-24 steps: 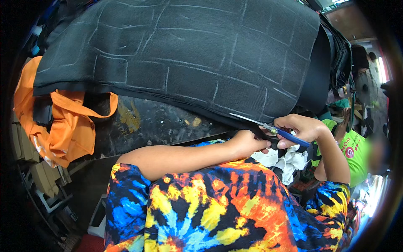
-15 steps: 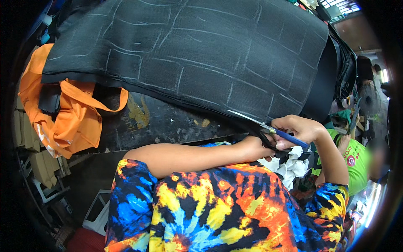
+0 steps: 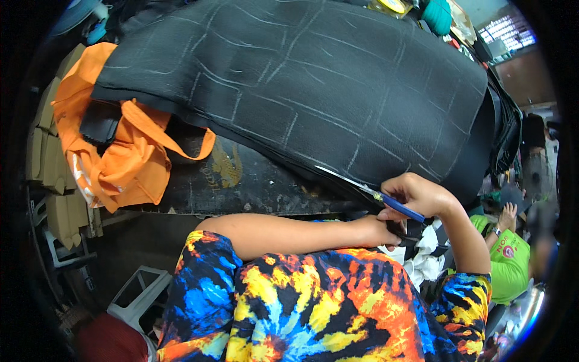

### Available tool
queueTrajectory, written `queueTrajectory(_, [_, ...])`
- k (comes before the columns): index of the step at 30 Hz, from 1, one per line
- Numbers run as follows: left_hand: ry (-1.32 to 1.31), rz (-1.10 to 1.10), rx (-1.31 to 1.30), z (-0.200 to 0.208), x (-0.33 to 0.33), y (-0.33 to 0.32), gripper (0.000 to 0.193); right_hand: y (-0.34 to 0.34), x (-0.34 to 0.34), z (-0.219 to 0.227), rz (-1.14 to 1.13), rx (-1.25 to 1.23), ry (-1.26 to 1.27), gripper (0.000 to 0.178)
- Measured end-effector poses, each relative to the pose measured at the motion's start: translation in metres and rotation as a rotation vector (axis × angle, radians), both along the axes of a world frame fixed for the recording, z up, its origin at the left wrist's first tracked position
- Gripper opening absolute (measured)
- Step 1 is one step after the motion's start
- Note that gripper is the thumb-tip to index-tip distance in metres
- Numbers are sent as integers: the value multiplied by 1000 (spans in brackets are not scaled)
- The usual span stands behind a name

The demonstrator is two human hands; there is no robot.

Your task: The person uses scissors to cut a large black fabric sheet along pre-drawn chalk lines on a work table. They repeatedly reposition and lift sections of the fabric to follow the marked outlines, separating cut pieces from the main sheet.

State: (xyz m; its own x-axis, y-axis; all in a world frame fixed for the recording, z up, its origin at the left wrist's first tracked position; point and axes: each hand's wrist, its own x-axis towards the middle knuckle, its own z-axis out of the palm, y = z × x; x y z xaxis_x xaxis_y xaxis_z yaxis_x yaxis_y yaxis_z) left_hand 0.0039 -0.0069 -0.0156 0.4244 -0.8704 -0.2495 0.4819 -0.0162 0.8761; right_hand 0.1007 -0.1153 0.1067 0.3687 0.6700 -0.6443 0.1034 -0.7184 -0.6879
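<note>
A large black leather-like sheet (image 3: 338, 84), marked with pale chalk lines into blocks, drapes across the table. At its near right edge my right hand (image 3: 416, 192) grips scissors (image 3: 395, 206) with blue handles. Their pale blade points left along the sheet's edge; whether the blades are apart I cannot tell. Just below, my left hand (image 3: 377, 231) is closed on a narrow black strip (image 3: 405, 234), whose far end is partly hidden. White crumpled pieces (image 3: 425, 250) lie beneath the hands, beside my tie-dye clothing.
An orange cloth bag (image 3: 136, 175) with a dark item in it sits at the table's left end. Beyond it are stacked brown cardboard pieces (image 3: 51, 157). A grey plastic stool (image 3: 136, 295) stands lower left. At right, a person in a green shirt (image 3: 509, 256) is close by.
The whole view has shifted somewhat. My left hand has dropped away from the scissors with the black strip. The scissors now lie further left along the sheet's edge.
</note>
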Motion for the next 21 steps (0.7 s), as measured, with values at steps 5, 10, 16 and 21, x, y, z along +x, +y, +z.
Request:
queueTrajectory(5, [1,303,4,19,10,58,59,-6,1,-3,24,-28,-65,37])
queueTrajectory(10, [565,831,-184,28,-6,130,31,-15,4,-11,0,28,11,40])
queueTrajectory(16, [448,1063,-118,23,-6,135,18,-8,5,-13,-24,43,97,40])
queueTrajectory(21, [315,1046,-101,24,-5,132,18,3,10,-13,-11,72,174,50])
